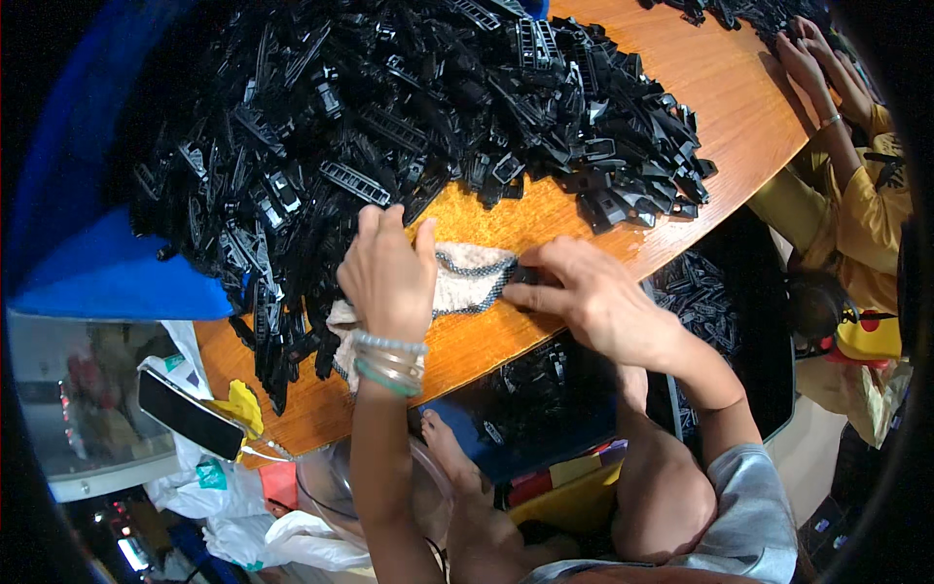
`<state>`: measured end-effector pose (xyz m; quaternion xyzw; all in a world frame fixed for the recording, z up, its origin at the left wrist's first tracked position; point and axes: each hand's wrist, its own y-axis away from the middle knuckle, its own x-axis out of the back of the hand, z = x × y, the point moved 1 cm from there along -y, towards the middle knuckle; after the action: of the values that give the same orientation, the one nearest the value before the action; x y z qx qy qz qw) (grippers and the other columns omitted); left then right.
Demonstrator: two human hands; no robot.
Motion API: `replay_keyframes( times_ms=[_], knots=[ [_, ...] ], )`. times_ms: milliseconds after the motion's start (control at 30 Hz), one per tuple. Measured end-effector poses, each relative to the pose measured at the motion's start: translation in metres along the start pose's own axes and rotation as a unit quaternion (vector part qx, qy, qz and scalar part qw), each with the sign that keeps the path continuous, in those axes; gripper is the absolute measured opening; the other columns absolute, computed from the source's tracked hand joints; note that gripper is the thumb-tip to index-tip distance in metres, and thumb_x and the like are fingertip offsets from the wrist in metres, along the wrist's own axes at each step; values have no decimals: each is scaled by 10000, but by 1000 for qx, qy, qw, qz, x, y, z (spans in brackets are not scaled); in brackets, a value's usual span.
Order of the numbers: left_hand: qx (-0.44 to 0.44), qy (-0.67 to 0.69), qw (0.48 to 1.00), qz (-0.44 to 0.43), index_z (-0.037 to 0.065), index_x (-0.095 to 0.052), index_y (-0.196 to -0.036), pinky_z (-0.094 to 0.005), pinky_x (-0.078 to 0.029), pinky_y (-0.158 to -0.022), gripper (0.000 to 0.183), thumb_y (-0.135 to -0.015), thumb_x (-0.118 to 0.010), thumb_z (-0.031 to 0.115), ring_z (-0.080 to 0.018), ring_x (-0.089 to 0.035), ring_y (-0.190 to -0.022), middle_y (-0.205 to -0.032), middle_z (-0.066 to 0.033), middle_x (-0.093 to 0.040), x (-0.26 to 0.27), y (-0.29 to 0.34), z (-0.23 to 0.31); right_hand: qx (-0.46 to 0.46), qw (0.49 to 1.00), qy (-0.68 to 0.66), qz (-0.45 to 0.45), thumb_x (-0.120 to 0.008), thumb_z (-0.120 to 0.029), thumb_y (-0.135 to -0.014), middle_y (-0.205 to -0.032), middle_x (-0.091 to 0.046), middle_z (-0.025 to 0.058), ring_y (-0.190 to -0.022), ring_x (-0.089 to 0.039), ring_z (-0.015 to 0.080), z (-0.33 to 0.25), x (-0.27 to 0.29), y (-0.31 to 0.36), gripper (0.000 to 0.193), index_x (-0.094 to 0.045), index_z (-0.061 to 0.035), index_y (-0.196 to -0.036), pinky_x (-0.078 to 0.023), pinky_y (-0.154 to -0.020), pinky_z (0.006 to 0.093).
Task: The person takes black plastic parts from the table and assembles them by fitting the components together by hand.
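A big heap of black plastic parts (pixel 409 107), many of them ladder-shaped, covers much of the wooden table (pixel 715 107). At the heap's near edge is my left hand (pixel 387 277), its fingertips touching or just over the parts. Its thumb stands apart from the fingers, and nothing shows in its grasp. My right hand (pixel 598 297) pinches a small black plastic part (pixel 525 276) between thumb and fingers; most of that part is hidden. Between the hands, a pale cloth with dark patterned edging (pixel 467 280) lies on the table and runs under my left wrist.
A phone (pixel 190 414) leans at the left table edge beside a yellow thing (pixel 240 409). Below the table stand dark bins of black parts (pixel 696 302) and a clear tub (pixel 326 477). At the far right, another person's hands (pixel 808 58) work near more black parts.
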<state>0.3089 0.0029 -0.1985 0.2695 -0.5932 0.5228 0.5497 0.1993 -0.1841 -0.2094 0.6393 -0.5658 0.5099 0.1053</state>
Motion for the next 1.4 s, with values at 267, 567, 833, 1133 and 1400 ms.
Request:
replay_keyframes(
  times_ms=[267,567,833,1133,1400],
  knots=[
    [31,52,996,66,48,-688,-946,-406,-493,-703,246,-785,-734,229,-327,-639,-816,-933,-100,-671,-9,-7,3,-157,977,106,94,-709,-150,-786,-934,-530,79,-847,-501,248,-28,-19,11,384,-585,-77,-1142,-347,-713,372],
    [32,206,977,54,18,-667,-938,-325,-455,-598,217,-750,-749,88,-224,-591,-673,-818,-69,-562,35,29,-10,-136,982,70,113,-711,-140,-784,-929,-529,82,-839,-482,262,-28,-26,17,458,-562,-44,-1206,-346,-716,376],
    [270,349,897,-31,-29,-667,-991,-224,-431,-718,258,-744,-728,-67,-102,-534,-796,-936,-40,-618,118,193,-97,-164,978,57,113,-664,-28,-780,-918,-548,88,-844,-504,253,-25,-29,9,317,-682,-64,-1095,-389,-757,356],
    [590,359,711,-132,-3,-691,-1044,-244,-470,-763,300,-775,-781,96,-125,-610,-825,-938,-43,-671,26,402,-245,-147,975,86,140,-647,18,-810,-895,-552,92,-841,-523,236,-18,-40,11,322,-691,-66,-1117,-421,-775,330],
    [257,-277,847,-372,-14,-697,-968,-298,-488,-780,291,-714,-801,83,-210,-635,-874,-917,-92,-661,8,448,-257,-151,976,68,141,-694,-30,-807,-923,-560,101,-873,-534,245,-27,-33,7,274,-694,-50,-1081,-431,-791,341]
  ],
)
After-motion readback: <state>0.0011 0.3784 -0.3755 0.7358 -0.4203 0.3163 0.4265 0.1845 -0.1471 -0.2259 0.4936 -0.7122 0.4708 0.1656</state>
